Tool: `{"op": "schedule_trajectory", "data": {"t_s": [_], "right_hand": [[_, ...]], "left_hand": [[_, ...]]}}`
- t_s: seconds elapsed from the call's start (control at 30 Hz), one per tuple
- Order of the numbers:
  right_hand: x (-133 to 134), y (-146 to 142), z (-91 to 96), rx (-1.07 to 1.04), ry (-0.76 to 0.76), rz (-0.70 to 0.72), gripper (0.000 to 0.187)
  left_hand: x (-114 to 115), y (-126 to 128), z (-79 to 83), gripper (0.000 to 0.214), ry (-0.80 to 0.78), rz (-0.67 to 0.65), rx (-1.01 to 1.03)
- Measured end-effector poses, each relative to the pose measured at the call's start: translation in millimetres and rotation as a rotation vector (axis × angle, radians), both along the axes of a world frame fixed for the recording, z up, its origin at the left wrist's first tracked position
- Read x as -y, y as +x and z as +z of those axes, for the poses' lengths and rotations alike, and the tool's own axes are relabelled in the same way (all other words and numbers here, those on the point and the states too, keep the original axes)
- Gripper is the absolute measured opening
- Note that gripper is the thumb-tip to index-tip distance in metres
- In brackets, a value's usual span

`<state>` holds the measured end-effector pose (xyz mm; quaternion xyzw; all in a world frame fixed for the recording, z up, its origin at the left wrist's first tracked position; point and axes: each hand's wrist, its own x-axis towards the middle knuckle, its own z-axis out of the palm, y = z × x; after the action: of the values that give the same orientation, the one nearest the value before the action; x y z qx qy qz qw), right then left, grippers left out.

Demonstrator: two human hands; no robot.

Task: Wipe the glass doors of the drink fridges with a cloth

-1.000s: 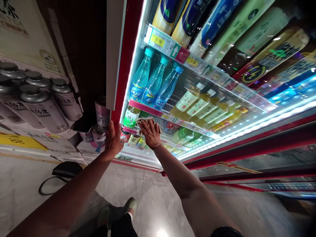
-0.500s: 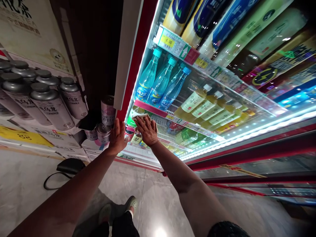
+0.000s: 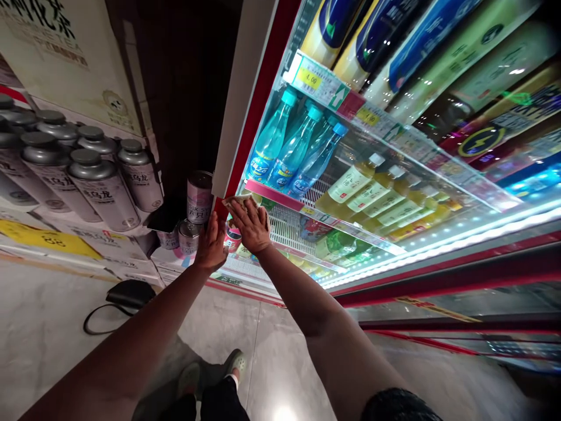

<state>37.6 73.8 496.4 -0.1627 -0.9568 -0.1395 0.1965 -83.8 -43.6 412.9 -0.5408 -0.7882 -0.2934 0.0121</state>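
Note:
My right hand (image 3: 252, 223) lies flat over a crumpled cloth (image 3: 235, 202), holding it at the left side of a lit drinks fridge, where the red frame (image 3: 258, 99) meets the front. Just left of it, my left hand (image 3: 212, 242) rests against the lower part of the frame with fingers extended and nothing in them. Blue bottles (image 3: 269, 140) stand on the shelf above my right hand. Behind its fingers the lower shelf is partly hidden, including a red-labelled item (image 3: 232, 238).
Yellow-green drink bottles (image 3: 350, 184) line the shelf to the right. Silver-capped cans (image 3: 103, 187) crowd a display at left, with stacked tins (image 3: 199, 196) beside the fridge. A black bag (image 3: 130, 294) with a strap lies on the grey floor (image 3: 272, 356).
My right hand has slid left with the cloth, from the fridge front toward the red frame and closer to my left hand. The view has shifted slightly; my left hand stays against the frame.

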Motion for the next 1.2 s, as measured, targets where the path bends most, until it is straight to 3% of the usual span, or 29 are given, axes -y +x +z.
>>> {"op": "schedule_trajectory", "data": {"t_s": [0.17,0.37,0.5,0.63,0.83,0.97,1.1,1.2], "right_hand": [[2.6,-1.8,-6.1,0.131,-0.015,0.143,0.062],[8.1,-17.8,3.4,-0.021,-0.006,0.023,0.061],[11.7,-32.2,-7.6,0.075,-0.035,0.105,0.061],[8.6,-19.6,-14.7,0.216,-0.069,0.213,0.056],[8.4,-17.8,-23.4,0.062,-0.072,0.101,0.055],[1.9,-19.9,-42.7,0.104,-0.102,0.213,0.057],[-10.8,5.4,-47.5,0.102,-0.087,0.31,0.057],[-15.4,21.2,-43.1,0.05,-0.053,0.276,0.059]], "left_hand": [[6.7,-2.8,-7.0,0.083,0.023,-0.008,0.022],[7.9,-4.9,-11.4,0.082,0.045,0.082,0.086],[3.5,-2.7,-22.2,0.087,0.06,0.075,0.131],[8.9,-5.4,-37.5,0.084,0.083,0.035,0.148],[7.3,-4.2,-46.1,0.089,0.186,0.039,0.11],[-0.5,0.9,-54.9,0.091,0.221,0.032,0.117],[1.7,0.3,-60.6,0.095,0.195,0.031,0.147],[2.3,0.5,-54.5,0.097,0.233,0.027,0.129]]}}
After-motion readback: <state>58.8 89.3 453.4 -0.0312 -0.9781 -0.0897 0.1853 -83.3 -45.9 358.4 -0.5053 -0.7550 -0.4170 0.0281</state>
